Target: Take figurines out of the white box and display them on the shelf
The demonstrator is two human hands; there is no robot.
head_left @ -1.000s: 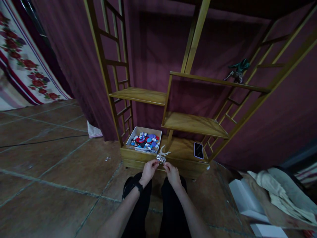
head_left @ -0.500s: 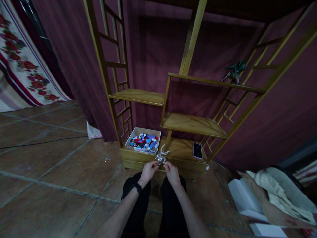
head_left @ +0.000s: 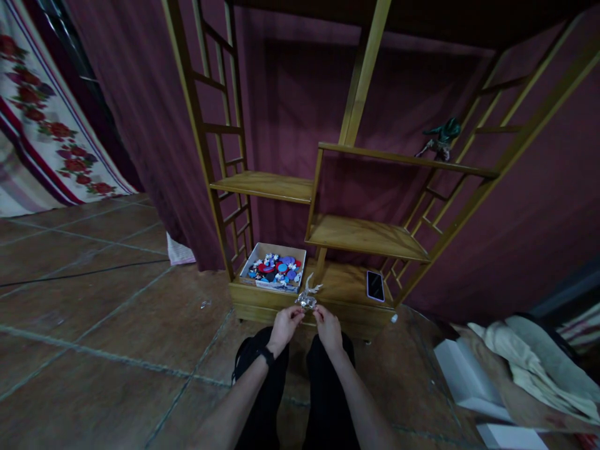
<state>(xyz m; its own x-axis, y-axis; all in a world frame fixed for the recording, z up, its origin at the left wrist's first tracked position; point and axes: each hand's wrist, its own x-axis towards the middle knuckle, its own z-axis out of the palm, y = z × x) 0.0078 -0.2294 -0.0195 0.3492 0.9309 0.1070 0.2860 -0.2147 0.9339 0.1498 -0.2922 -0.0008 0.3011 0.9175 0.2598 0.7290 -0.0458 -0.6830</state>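
A small shiny silver figurine (head_left: 307,300) with pale, branching, antler-like parts rising from it is held between my two hands, just in front of the low wooden base of the shelf. My left hand (head_left: 285,325), with a black band on its wrist, pinches its left side. On the other side, my right hand (head_left: 328,325) pinches it with thumb and fingers. Exactly what kind of figure it is cannot be made out. Close behind my left hand stands a shallow box (head_left: 274,267) of red, blue, purple and white small pieces.
A wooden shelf unit (head_left: 368,236) stands ahead against a dark red curtain (head_left: 300,81). A phone (head_left: 375,285) lies on its base at right. A dark green figurine (head_left: 442,139) stands higher up. White boxes (head_left: 469,375) and cloth lie at right; a cable (head_left: 94,274) crosses the left floor.
The view has shifted slightly. Both hands keep their pinch on the silver figurine, which stays in nearly the same place before the shelf base.
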